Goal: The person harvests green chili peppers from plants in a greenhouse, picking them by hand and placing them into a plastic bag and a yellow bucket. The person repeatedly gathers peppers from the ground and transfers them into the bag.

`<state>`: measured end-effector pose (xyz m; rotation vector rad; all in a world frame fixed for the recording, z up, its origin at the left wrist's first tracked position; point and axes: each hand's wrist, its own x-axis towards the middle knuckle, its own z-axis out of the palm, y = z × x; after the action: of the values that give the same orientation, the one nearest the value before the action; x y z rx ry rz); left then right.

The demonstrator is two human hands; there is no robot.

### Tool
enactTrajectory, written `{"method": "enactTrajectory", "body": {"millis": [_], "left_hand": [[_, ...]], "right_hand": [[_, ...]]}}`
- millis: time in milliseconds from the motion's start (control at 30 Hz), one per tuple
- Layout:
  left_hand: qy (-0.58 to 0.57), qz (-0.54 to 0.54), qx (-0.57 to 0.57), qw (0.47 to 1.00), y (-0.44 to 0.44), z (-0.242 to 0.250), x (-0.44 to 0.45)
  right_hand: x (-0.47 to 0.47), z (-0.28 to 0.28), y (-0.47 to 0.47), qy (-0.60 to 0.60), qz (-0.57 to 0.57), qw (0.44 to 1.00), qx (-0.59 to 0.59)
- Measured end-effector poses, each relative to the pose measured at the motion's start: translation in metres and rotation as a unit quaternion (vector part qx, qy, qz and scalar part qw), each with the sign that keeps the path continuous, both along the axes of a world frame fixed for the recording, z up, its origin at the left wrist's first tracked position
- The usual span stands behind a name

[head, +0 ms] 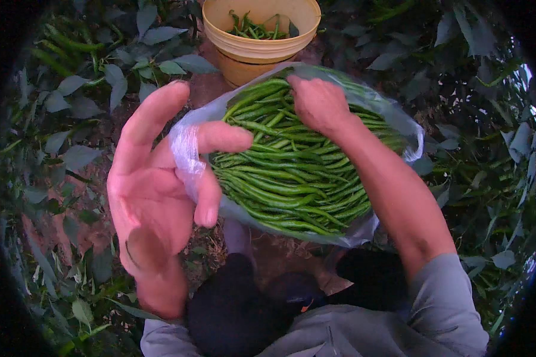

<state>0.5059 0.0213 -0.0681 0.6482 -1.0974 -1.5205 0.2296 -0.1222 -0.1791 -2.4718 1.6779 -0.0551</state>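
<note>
A translucent plastic bag (pixel 290 234), its mouth spread wide, is packed with long green chili peppers (pixel 286 176) lying mostly side by side. My left hand (pixel 149 192) is at the bag's left side, palm up. Some of its fingers hook through the twisted bag handle (pixel 185 149), while other fingers stretch out free. Over the far part of the peppers, close to the bag's far rim, is my right hand (pixel 319 105) with its fingers curled down. Its fingertips are hidden, so whether they grip peppers or bag film cannot be told.
Just beyond the bag stands a yellowish plastic bucket (pixel 259 51) with some green peppers (pixel 259 31) inside. Leafy pepper plants (pixel 78 107) crowd the left, and more foliage (pixel 455 178) lines the right. Bare soil (pixel 277 254) shows between my legs.
</note>
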Motion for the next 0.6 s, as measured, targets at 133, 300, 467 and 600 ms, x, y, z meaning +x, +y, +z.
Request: {"method": "enactTrajectory", "body": {"millis": [133, 300, 467, 600], "left_hand": [[0.055, -0.031, 0.008, 0.998, 0.005, -0.011, 0.003], [0.085, -0.100, -0.106, 0.986, -0.004, -0.036, 0.007], [0.057, -0.118, -0.104, 0.986, 0.006, -0.026, 0.007], [-0.007, -0.085, -0.108, 0.990, 0.020, -0.012, 0.003]], "right_hand": [[0.013, -0.044, -0.048, 0.012, 0.081, 0.996, -0.043], [0.007, -0.057, -0.094, 0.049, 0.105, 0.993, -0.023], [-0.005, -0.068, -0.094, -0.038, 0.117, 0.990, -0.062], [0.036, -0.090, -0.095, 0.070, 0.143, 0.983, -0.095]]}}
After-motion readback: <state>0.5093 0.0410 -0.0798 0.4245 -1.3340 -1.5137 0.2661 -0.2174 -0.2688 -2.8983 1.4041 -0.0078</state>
